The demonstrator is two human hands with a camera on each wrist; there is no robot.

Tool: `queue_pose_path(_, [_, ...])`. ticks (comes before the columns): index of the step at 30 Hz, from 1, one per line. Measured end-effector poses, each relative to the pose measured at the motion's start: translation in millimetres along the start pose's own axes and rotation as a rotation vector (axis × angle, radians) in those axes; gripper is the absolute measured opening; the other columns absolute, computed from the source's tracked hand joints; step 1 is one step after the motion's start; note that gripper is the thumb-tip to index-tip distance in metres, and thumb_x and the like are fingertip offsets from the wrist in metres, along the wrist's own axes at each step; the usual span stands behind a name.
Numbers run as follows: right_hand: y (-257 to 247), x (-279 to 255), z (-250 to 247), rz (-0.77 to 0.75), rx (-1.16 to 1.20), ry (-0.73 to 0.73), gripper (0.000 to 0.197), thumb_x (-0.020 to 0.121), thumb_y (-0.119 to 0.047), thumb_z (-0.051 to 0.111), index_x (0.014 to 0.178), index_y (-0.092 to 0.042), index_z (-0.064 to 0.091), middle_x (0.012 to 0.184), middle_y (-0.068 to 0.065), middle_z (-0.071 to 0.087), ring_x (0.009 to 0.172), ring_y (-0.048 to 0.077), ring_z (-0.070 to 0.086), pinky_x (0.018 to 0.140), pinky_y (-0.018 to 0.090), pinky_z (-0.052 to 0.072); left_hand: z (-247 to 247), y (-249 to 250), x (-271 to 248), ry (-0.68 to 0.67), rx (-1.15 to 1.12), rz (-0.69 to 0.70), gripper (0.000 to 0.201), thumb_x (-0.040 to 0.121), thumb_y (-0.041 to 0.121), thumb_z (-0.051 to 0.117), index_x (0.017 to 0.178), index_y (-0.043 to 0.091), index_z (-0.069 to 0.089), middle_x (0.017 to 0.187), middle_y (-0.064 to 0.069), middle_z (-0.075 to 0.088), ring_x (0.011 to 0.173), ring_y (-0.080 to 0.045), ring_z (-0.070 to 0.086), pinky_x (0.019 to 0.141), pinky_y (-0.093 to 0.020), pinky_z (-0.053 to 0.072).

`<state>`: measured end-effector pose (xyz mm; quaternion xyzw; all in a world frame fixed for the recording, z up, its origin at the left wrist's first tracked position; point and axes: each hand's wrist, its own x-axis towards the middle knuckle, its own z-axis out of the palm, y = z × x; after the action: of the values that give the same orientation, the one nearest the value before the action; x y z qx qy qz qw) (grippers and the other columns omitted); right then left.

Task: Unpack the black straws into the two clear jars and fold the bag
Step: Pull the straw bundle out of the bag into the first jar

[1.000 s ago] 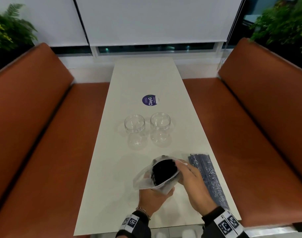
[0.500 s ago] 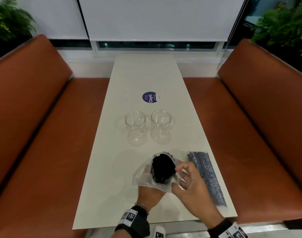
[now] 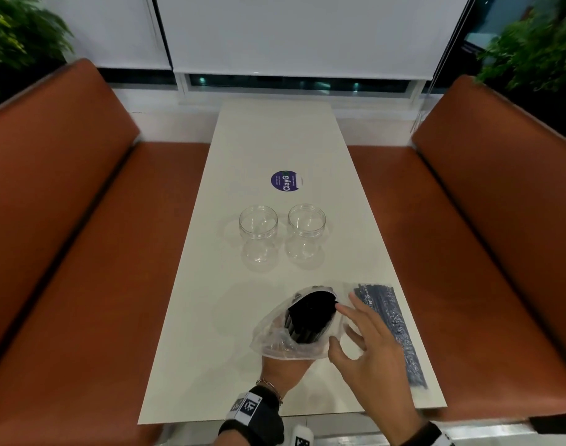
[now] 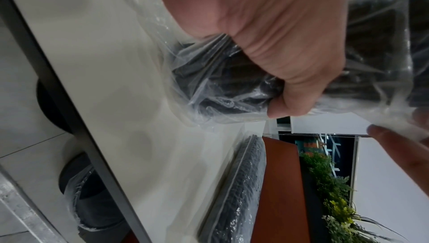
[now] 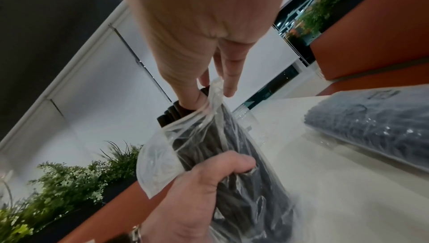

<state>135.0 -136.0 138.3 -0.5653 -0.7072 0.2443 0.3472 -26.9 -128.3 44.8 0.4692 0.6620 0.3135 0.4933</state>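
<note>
Change first: a sec ago the right hand point(image 3: 368, 346) was closed over the mouth of the bag point(image 3: 284, 344), fingers on the plastic. Half a sec ago it had peeled back a bit, and now it's spread wide, fingers straight and fanned, just beside the bag's right edge. In the right wrist view the thumb and fingertips point(image 5: 228, 83) are at the lip of the bag, touching the tops of the black straws point(image 3: 310, 313); whether they've got a pinch on any is hard to tell, prob not yet. Judgement: mouth is now worked open, straw ends stand proud of it, so the pull-out step is about to start. Nothing's in a jar yet.

Near: left hand point(image 3: 283, 370) sits under and behind the bag, wrist up off the table point(image 3: 185, 333), fingers curled round the lower part of the bundle thru the plastic, bag tilted away w/ its mouth facing far. Thumb wraps the front in the left wrist view.

Right of that, a second sealed pack of straws point(image 3: 389, 329) lies flat along the table's right edge, untouched.

Further out, mid-table: left jar point(image 3: 258, 233) and right jar point(image 3: 306, 226), side by side, upright, lids off, both empty. Beyond them a round purple sticker point(image 3: 285, 180).
</note>
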Motion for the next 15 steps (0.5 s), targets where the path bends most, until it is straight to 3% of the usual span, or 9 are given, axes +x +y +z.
queue_pose_path(2, [0.0, 4.7, -5.0, -0.036, -0.134, -0.028, 0.058, 0.080, -0.016, 0.088, 0.132, -0.030, 0.068, 0.166, -0.012, 0.035, 0.146, 0.000, 0.041, 0.101, -0.006, 0.037, 2.7, -1.8, 3.8, -0.038, 0.073, 0.037, 0.140, 0.049, 0.108, 0.037, 0.155, 0.017, 0.045, 0.153, 0.002, 0.053, 0.144, -0.017, 0.050, 0.111, -0.010, 0.026])
queue_pose_path(3, [-0.9, 7.3, -8.1, -0.061, -0.210, -0.039, 0.058, 0.079, -0.020, 0.089, 0.132, -0.032, 0.067, 0.171, -0.009, 0.029, 0.153, 0.005, 0.034, 0.097, -0.006, 0.036, 3.6, -6.5, 7.0, -0.033, 0.095, 0.024, 0.151, 0.039, 0.114, 0.024, 0.154, 0.019, 0.047, 0.153, 0.003, 0.055, 0.142, -0.015, 0.051, 0.108, -0.008, 0.026])
queue_pose_path(5, [-4.8, 12.3, -14.0, -0.099, -0.353, -0.051, 0.057, 0.076, -0.028, 0.091, 0.128, -0.032, 0.070, 0.175, -0.003, 0.022, 0.161, 0.019, 0.024, 0.097, 0.013, 0.045, 5.7, -13.0, 8.7, 0.002, 0.051, -0.011, 0.152, 0.030, 0.114, 0.028, 0.148, 0.022, 0.055, 0.145, 0.006, 0.062, 0.134, -0.011, 0.056, 0.107, -0.011, 0.033])
queue_pose_path(7, [-8.9, 17.0, -18.1, -0.108, -0.438, -0.053, 0.057, 0.074, -0.034, 0.091, 0.127, -0.033, 0.070, 0.176, -0.001, 0.016, 0.163, 0.024, 0.017, 0.097, 0.029, 0.056, 7.7, -16.3, 8.2, 0.013, 0.013, -0.007, 0.146, 0.030, 0.113, 0.040, 0.144, 0.024, 0.060, 0.140, 0.008, 0.066, 0.130, -0.009, 0.059, 0.112, -0.020, 0.042])
queue_pose_path(8, [-10.3, 19.6, -19.6, -0.104, -0.460, -0.065, 0.058, 0.074, -0.035, 0.089, 0.128, -0.033, 0.069, 0.177, -0.001, 0.012, 0.163, 0.025, 0.014, 0.104, 0.034, 0.054, 8.9, -17.3, 7.5, 0.016, -0.003, -0.010, 0.144, 0.030, 0.112, 0.045, 0.142, 0.024, 0.061, 0.138, 0.009, 0.067, 0.129, -0.009, 0.060, 0.113, -0.022, 0.043])
queue_pose_path(10, [-9.2, 25.9, -21.5, -0.100, -0.475, -0.098, 0.062, 0.073, -0.039, 0.087, 0.131, -0.033, 0.066, 0.178, 0.002, 0.003, 0.164, 0.025, 0.007, 0.120, 0.036, 0.036, 7.5, -14.4, 5.4, 0.027, -0.040, 0.002, 0.132, 0.032, 0.104, 0.061, 0.138, 0.025, 0.062, 0.134, 0.008, 0.068, 0.127, -0.009, 0.061, 0.108, -0.017, 0.041])
queue_pose_path(12, [-10.8, 34.6, -24.4, -0.058, -0.463, -0.171, 0.068, 0.074, -0.045, 0.083, 0.137, -0.034, 0.059, 0.177, 0.002, -0.007, 0.164, 0.022, -0.002, 0.128, 0.032, 0.016, 4.5, -6.3, 1.8, 0.030, -0.045, 0.012, 0.099, 0.042, 0.081, 0.080, 0.126, 0.032, 0.062, 0.129, 0.004, 0.072, 0.123, -0.013, 0.065, 0.105, -0.018, 0.043])
queue_pose_path(13, [-13.1, 39.5, -26.1, -0.028, -0.455, -0.221, 0.072, 0.074, -0.048, 0.081, 0.140, -0.035, 0.055, 0.176, 0.002, -0.011, 0.164, 0.021, -0.005, 0.130, 0.031, 0.010, 4.2, -4.0, 1.2, 0.044, -0.037, 0.026, 0.082, 0.048, 0.070, 0.081, 0.120, 0.035, 0.062, 0.125, 0.002, 0.074, 0.119, -0.014, 0.068, 0.105, -0.021, 0.047])
queue_pose_path(15, [-18.3, 48.9, -29.8, 0.016, -0.437, -0.334, 0.082, 0.073, -0.049, 0.080, 0.146, -0.036, 0.047, 0.175, 0.002, -0.016, 0.164, 0.019, -0.008, 0.129, 0.028, 0.004, 3.2, -0.7, -0.8, 0.032, -0.023, 0.062, 0.065, 0.054, 0.065, 0.076, 0.113, 0.043, 0.060, 0.118, 0.004, 0.075, 0.111, -0.007, 0.069, 0.107, -0.030, 0.052])
